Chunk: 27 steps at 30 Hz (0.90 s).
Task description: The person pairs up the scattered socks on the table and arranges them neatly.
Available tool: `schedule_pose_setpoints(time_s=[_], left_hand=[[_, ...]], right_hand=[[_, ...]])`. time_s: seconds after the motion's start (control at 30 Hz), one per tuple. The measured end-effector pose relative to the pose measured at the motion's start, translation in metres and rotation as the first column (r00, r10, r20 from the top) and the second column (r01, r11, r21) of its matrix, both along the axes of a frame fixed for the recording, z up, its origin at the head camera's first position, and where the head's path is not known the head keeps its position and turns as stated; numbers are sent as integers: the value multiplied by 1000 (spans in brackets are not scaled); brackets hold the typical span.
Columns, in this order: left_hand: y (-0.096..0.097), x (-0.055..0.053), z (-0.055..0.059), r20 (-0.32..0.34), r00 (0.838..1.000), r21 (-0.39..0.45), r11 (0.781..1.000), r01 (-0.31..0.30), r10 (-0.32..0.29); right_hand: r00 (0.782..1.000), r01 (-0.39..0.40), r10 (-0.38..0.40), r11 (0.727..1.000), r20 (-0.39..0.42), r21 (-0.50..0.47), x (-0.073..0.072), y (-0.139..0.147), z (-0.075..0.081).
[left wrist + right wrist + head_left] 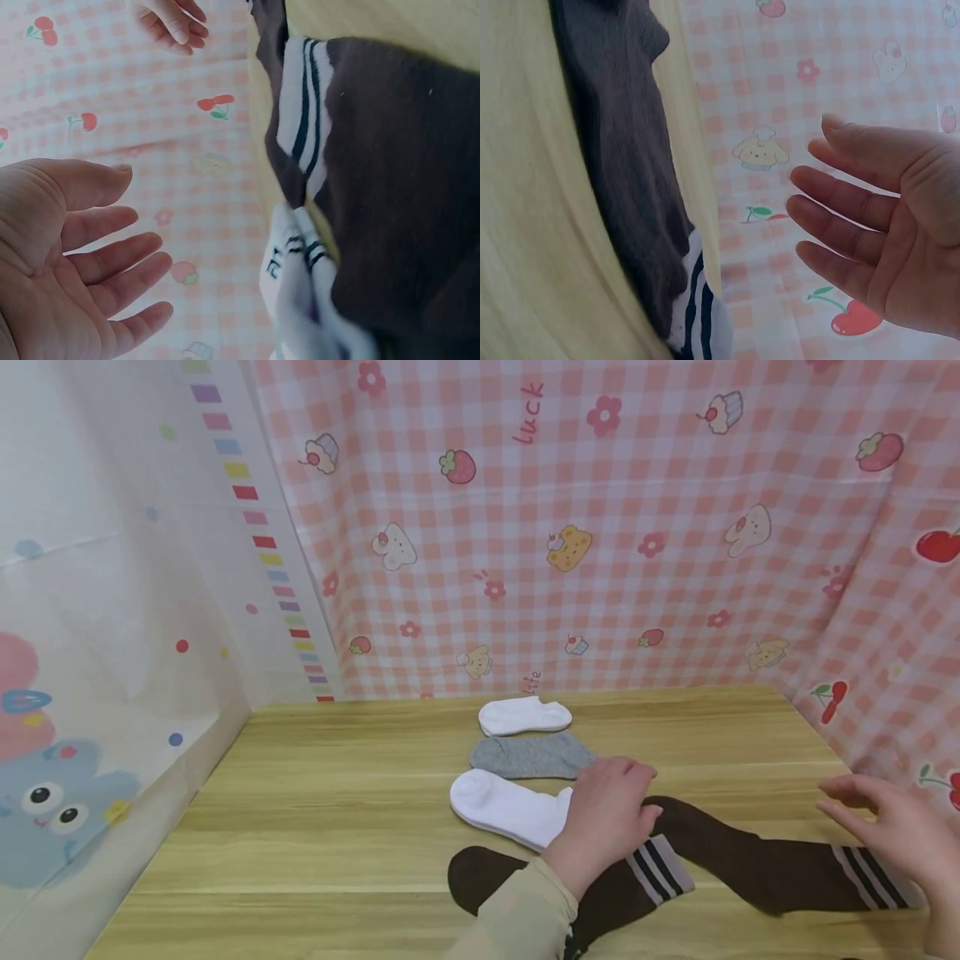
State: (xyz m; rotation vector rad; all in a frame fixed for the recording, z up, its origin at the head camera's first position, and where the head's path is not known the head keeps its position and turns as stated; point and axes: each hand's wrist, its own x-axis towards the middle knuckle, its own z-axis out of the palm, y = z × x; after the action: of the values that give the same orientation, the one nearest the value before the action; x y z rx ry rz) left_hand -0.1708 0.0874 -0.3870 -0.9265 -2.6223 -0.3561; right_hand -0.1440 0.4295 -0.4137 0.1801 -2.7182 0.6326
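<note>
My left hand (607, 818) hovers with relaxed fingers over the cuff end of a white sock (498, 802) and a dark brown sock (480, 877), hiding part of both. In the left wrist view the left hand (82, 262) holds nothing, and the white sock (300, 315) shows black stripes and lettering. At the right, my right hand (900, 835) is raised near the striped cuff of a second dark brown sock (787, 868), which lies long and bent. The right wrist view shows the right hand (885, 225) apart from that sock (630, 150), fingers loosely extended.
Farther back on the wooden table (315, 827) lie a grey ankle sock (525, 756) and a white ankle sock (525, 717), stacked in a column with the nearer socks. A pink checked cloth (510, 527) hangs behind, and a pale printed cloth (97, 568) on the left.
</note>
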Motion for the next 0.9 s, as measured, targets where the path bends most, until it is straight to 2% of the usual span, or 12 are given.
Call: schedule_pose_setpoints(time_s=[0.13,0.33,0.63,0.73,0.9], left_hand=[[7,-2,-5,38,999,-21,1000,-20,21],[18,-6,-11,79,995,-62,997,-53,58],[33,-12,-10,140,987,-131,989,-63,82],[36,-15,-12,177,980,-142,988,-66,91],[40,-20,-17,252,959,-149,984,-93,129]], right_hand=[[1000,-1,1,1000,-6,-5,0,6,-3],[998,15,-13,1000,55,-24,-1,14,-5],[989,74,-67,996,132,-54,-4,25,-13],[988,81,-73,995,138,-55,-4,28,-17],[989,90,-84,995,123,-52,-1,35,-22]])
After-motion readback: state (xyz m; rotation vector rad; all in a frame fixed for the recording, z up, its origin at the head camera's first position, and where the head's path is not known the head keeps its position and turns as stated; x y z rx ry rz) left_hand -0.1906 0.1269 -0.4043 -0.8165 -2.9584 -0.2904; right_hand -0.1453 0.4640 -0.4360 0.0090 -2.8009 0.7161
